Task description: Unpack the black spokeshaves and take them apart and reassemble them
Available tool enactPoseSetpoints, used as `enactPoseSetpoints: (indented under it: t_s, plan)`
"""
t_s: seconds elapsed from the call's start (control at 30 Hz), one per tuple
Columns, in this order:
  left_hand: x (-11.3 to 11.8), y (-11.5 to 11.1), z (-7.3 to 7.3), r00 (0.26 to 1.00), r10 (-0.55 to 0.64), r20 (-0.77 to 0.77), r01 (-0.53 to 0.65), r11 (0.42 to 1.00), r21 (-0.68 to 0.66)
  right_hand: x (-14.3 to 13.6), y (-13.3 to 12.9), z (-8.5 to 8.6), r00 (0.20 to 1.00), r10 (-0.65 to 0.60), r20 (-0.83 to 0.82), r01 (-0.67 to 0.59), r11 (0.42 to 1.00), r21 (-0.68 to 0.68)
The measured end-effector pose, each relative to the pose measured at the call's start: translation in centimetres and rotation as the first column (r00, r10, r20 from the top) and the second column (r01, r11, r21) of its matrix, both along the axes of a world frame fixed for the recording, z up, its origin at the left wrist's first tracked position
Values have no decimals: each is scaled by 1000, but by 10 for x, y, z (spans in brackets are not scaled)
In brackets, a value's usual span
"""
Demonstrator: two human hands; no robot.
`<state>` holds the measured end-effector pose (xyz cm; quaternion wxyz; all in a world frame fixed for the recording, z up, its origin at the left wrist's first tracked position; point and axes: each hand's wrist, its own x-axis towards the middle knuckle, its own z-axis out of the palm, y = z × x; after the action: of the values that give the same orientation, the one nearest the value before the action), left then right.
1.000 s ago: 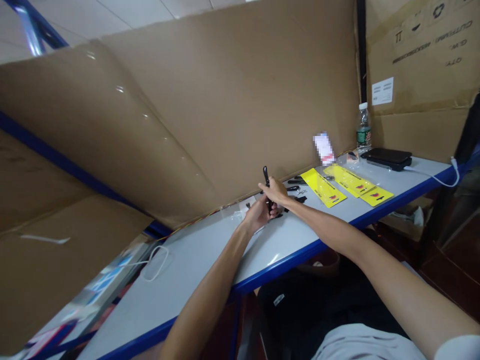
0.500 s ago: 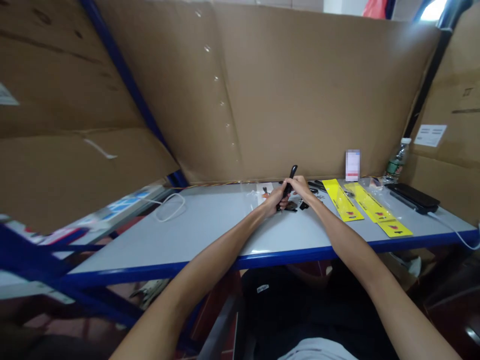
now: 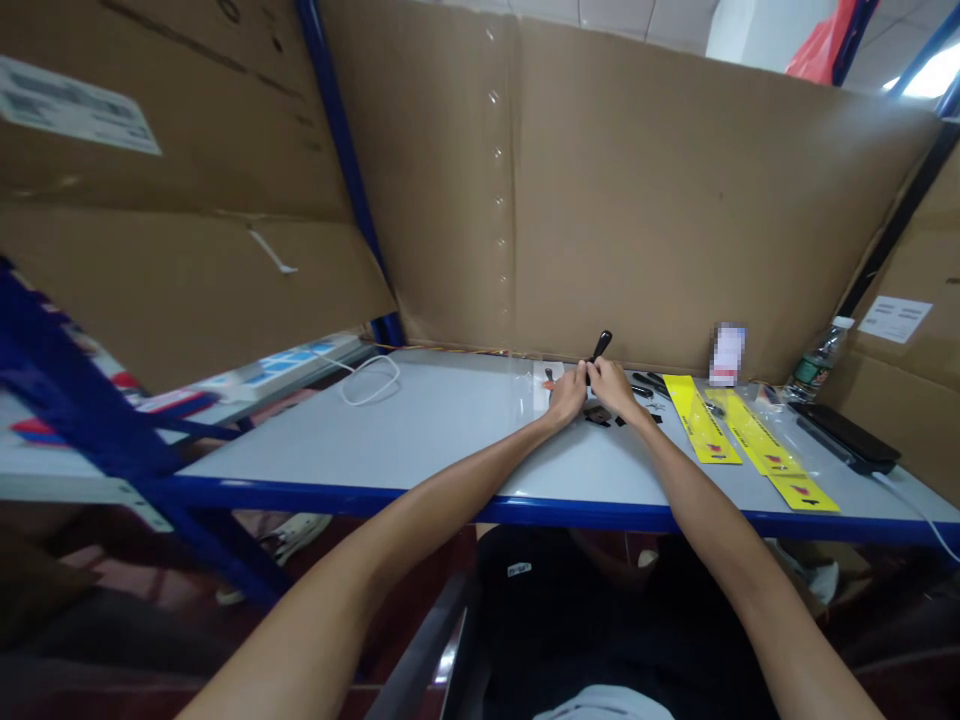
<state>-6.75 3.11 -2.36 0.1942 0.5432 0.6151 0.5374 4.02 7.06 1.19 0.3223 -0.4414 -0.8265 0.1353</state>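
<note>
Both my hands are on one thing: a black handle, held above the table near its back edge, right of the middle. It's tilted, rounded top end leaning right and sticking up clear of my knuckles; lower part is hidden by my hands, so can't tell what it ends in. Left hand: fingers clamped on the handle. Right hand: fingers clamped on it too, right up against the left — fingertips on the far side are out of sight. On the table just below my hands, small dark parts, too small to identify. Just left of the left hand, a white slip with clear plastic by it. Just right of the right hand, a few dark tools toward the back edge, small shiny bits in front of them. Further right, yellow cards slant from the back edge toward the front edge, two of them overlapping. Behind those, a phone, screen blurred, propped at the back edge. Back right corner: a clear bottle. Right edge: a flat black case with a white cable. Another white cord loops near the back left corner — well apart from my hands.
</note>
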Motion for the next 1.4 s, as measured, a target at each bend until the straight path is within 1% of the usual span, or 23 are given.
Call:
enactPoseSetpoints:
  t_s: [0.1,0.17,0.23,0.33,0.43,0.5,0.57,0.6,0.67,0.7,0.77,0.87,0.97,1.03,1.2,1.33,1.4]
  plan:
    - [1,-2,3,1000,8,-10,-8,1000,-8,1,6,1,989,58,-134,-81,981,-176]
    - [1,-4,5,1000,-10,-24,10,1000,2,4,7,4,982,79,-172,-124,956,-267]
    - [2,-6,7,1000,-19,-3,19,999,32,6,6,7,980,90,-178,-143,939,-313]
    - [2,-6,9,995,-15,94,12,999,34,6,2,9,975,92,-202,-159,925,-345]
    - [0,-3,8,973,-41,226,57,996,-65,5,0,7,975,67,-213,-136,934,-330]
    - [-2,-2,7,956,-58,287,99,987,-128,6,0,4,982,65,-175,-111,958,-265]
    - [-4,-1,6,947,-65,316,123,978,-168,7,-1,2,995,66,-72,-73,992,-108]
    - [-4,-1,6,943,-68,326,133,974,-182,8,-3,2,999,53,-13,-53,999,-13]
    - [-5,-2,7,931,-77,356,161,964,-212,9,-6,2,997,9,70,-18,992,128]
    - [-5,-3,7,924,-84,373,178,958,-226,9,-7,3,997,-8,80,-5,988,156]
    - [-4,-4,9,910,-100,402,215,944,-252,8,-9,4,997,-19,74,8,988,155]
    - [-3,-6,11,887,-127,443,266,926,-268,5,-8,5,999,-33,1,33,996,88]
    - [-3,-7,11,852,-146,503,306,918,-252,3,-4,3,994,-92,-62,94,995,31]
    - [-3,-7,10,837,-154,525,321,916,-242,3,-2,3,993,-105,-55,105,994,12]
    - [-4,-7,7,817,-206,538,372,902,-219,5,-5,4,998,-56,-5,56,998,33]
    - [-5,-6,7,813,-217,540,381,900,-212,4,-5,3,990,-139,-27,140,990,34]
    - [-5,-6,7,818,-213,535,370,906,-205,3,-3,2,987,-158,3,158,987,13]
